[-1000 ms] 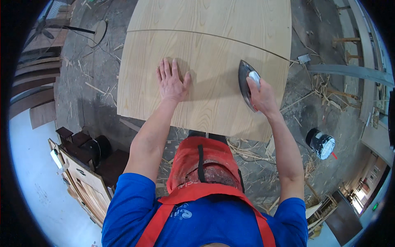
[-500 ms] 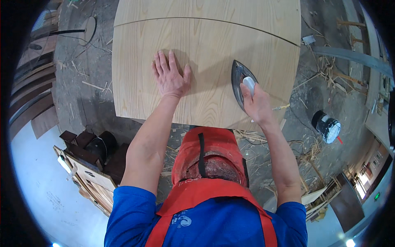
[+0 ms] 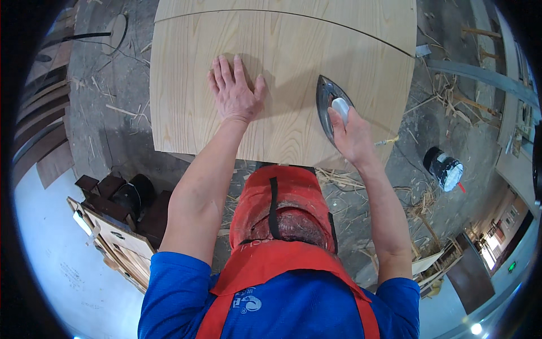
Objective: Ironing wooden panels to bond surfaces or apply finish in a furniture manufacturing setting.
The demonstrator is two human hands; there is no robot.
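A large pale wood-grained board [image 3: 282,51] lies before me, with a dark seam crossing its far part. My left hand [image 3: 236,93] rests flat on the board's left half, fingers spread. My right hand [image 3: 353,133] is wrapped round the white handle of a clothes iron [image 3: 326,104]. The dark pointed soleplate sits on the right part of the board, its tip facing away from me. A cord [image 3: 389,140] with a yellowish end shows just right of my right wrist.
Wood strips and shavings [image 3: 446,101] litter the grey floor. A dark bucket with a whitish smeared top [image 3: 446,169] stands at the right. Dark boards [image 3: 42,124] lean at the far left. Stacked panels [image 3: 121,237] and dark wooden pieces [image 3: 101,198] are at the lower left.
The board and surroundings sit slightly higher and further left in view. Both hands keep their poses; the iron stays in my right hand, on the board's right part.
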